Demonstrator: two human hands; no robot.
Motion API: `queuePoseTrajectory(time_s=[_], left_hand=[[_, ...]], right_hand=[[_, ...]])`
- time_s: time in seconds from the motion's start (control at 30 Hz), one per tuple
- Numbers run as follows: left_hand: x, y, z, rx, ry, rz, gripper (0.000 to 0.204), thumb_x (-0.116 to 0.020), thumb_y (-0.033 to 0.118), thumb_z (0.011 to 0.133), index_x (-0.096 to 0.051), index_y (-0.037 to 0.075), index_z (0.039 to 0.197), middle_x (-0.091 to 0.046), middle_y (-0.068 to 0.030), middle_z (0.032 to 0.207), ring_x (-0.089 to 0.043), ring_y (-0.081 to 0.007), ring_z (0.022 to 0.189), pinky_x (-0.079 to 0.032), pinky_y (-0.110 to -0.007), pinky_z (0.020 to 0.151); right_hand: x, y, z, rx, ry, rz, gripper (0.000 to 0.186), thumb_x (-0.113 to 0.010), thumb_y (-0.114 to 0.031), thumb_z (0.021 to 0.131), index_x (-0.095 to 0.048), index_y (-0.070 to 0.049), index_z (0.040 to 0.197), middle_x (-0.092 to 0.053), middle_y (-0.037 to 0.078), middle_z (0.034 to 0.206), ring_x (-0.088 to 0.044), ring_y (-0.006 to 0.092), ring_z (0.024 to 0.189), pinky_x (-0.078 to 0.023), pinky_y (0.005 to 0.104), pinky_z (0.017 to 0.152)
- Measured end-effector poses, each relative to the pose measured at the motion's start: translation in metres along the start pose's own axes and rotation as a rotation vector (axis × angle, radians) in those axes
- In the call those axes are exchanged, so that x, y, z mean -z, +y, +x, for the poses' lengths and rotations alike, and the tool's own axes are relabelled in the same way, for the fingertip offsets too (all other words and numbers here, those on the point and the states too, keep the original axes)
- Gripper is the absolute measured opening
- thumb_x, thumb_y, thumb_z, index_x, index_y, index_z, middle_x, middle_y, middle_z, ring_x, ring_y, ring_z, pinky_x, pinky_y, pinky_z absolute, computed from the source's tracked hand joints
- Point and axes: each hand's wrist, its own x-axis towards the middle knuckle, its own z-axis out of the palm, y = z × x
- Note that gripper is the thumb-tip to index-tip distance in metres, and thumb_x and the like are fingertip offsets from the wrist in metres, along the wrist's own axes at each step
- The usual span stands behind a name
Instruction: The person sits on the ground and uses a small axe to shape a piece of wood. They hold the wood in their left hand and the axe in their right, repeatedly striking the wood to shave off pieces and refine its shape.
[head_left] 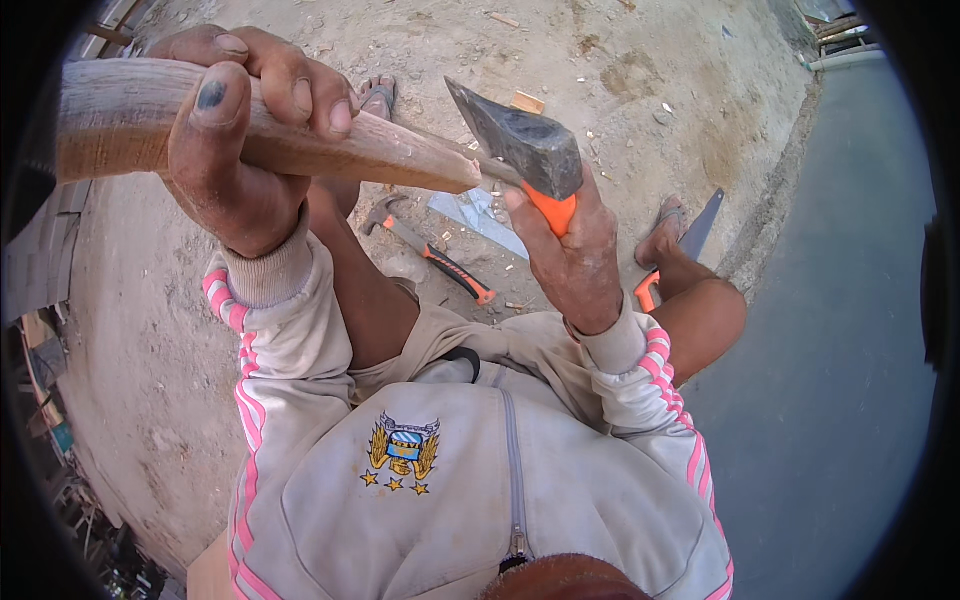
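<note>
Above dusty ground (150, 330), left grip (225, 185) wrapped round wooden piece (390, 160), held crosswise before me; right grip (575, 250) closed on hatchet (530, 150), just below head. Wood's free end near hatchet head; can't tell if touching. My judgement: short controlled strokes, shallow blade angle, left fingers well back. Count: one wooden piece, one hatchet; below, one claw hammer (432, 253), one handsaw (702, 228).

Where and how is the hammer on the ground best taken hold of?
Probably by the black-and-orange grip, from above and the near side: the hammer lies on the ground with its long handle slanting nearer and rightward, its metal head at the far end.
</note>
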Motion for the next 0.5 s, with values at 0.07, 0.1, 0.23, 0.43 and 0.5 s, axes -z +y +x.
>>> queuePoseTrajectory(time_s=[0.07,0.1,0.23,0.43,0.5], left_hand=[[0.003,-0.003,0.000,-0.001,0.022,0.017,0.029,-0.057,0.029,0.093,-0.055,0.010,0.114,-0.055,-0.0089,0.076,-0.058,-0.0237,0.062,-0.052,-0.044,0.067],[0.005,-0.004,0.000,-0.002,0.033,0.027,0.029,-0.057,0.029,0.093,-0.055,0.010,0.114,-0.055,-0.0088,0.076,-0.058,-0.0238,0.062,-0.052,-0.044,0.067],[0.001,0.005,0.007,-0.031,-0.019,-0.035,0.031,-0.056,0.033,0.093,-0.055,0.010,0.114,-0.055,-0.0084,0.078,-0.058,-0.0236,0.063,-0.052,-0.044,0.068],[0.027,0.006,0.014,-0.017,-0.356,-0.207,0.037,-0.053,0.034,0.094,-0.055,0.009,0.120,-0.056,-0.0075,0.083,-0.060,-0.0226,0.068,-0.051,-0.045,0.074],[0.037,0.008,0.018,-0.022,-0.471,-0.228,0.038,-0.051,0.031,0.094,-0.052,0.007,0.124,-0.056,-0.0103,0.085,-0.061,-0.0256,0.070,-0.053,-0.047,0.075]], right_hand=[[0.005,-0.014,-0.003,0.128,0.079,0.054,0.028,-0.072,-0.015,0.093,-0.053,0.000,0.108,-0.065,0.018,0.079,-0.068,0.0342,0.066,-0.051,0.0407,0.059],[0.006,-0.015,-0.004,0.192,0.119,0.081,0.028,-0.072,-0.014,0.093,-0.054,0.000,0.109,-0.066,0.017,0.080,-0.068,0.0334,0.067,-0.051,0.0404,0.059],[-0.002,0.049,-0.006,-0.060,-0.183,-0.275,0.033,-0.069,-0.020,0.094,-0.053,0.001,0.114,-0.068,0.021,0.086,-0.067,0.0403,0.069,-0.051,0.0429,0.062],[0.018,-0.006,0.005,-0.086,-0.045,0.062,0.031,-0.067,-0.020,0.095,-0.055,0.002,0.114,-0.066,0.020,0.087,-0.066,0.0337,0.071,-0.052,0.0394,0.065],[0.022,-0.026,-0.001,0.141,0.114,0.092,0.029,-0.067,-0.020,0.096,-0.055,0.001,0.113,-0.066,0.018,0.086,-0.066,0.0310,0.069,-0.052,0.0378,0.064]])
